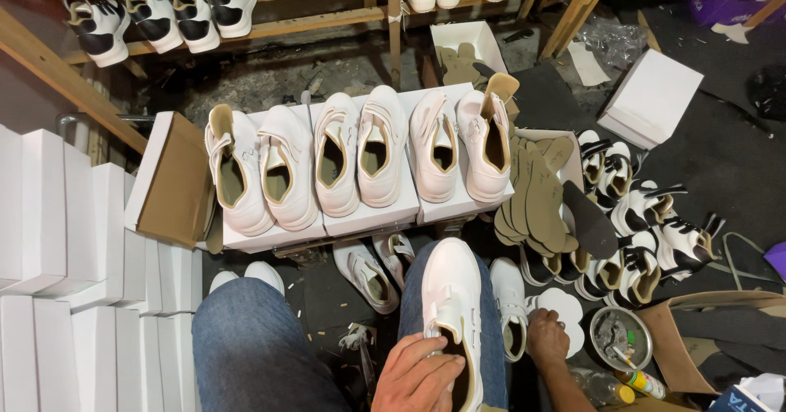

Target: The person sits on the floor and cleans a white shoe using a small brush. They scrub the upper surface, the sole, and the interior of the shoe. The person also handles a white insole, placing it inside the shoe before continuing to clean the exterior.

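Observation:
A white strap sneaker [452,297] lies on my right thigh, toe pointing away. My left hand [417,375] rests over its heel opening and holds it there. My right hand [547,338] reaches down to the floor on the right, fingers closed on a white insole [565,307] next to another white sneaker [509,306]. Several more white and pale pink sneakers [360,158] stand in a row on white boxes [368,220] in front of me.
Stacked white shoe boxes [57,240] fill the left. An open box lid [168,179] leans beside the row. A fan of tan insoles [536,199], black-and-white sneakers [647,232], a metal tin [621,338] and a yellow-capped bottle [634,379] lie on the right. Wooden racks hold shoes behind.

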